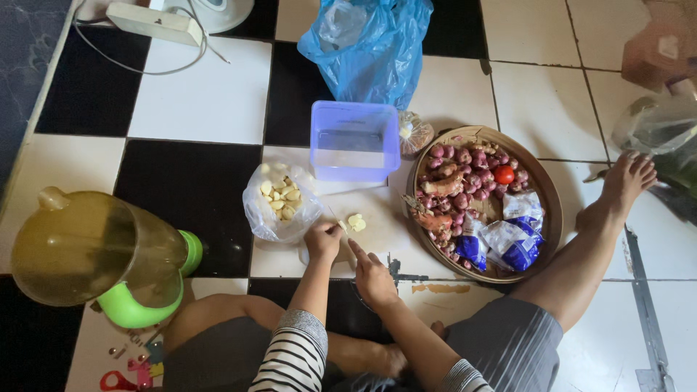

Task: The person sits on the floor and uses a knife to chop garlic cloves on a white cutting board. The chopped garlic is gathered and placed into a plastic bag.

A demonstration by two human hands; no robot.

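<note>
Checkered tile floor (196, 94): free room upper left, right side crowded. One round woven tray (546, 190), rim just right of the white cutting board (377, 226); one red tomato (504, 174) in it. One blender jug (94, 247) far left. One clear tub (354, 139) touching board's top edge. One bag of peeled garlic (281, 201) at board's left edge. Left hand (322, 239) pinching a garlic piece (342, 226) on board. Right hand (372, 277) finger extended, grip unclear. Two cloves (356, 222) beside.

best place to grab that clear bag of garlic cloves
Take the bag of garlic cloves by its rolled-down rim, coming from above: the mouth gapes open upward, so lifting the bunched plastic keeps the cloves in. The left hand is nearest it.
</note>
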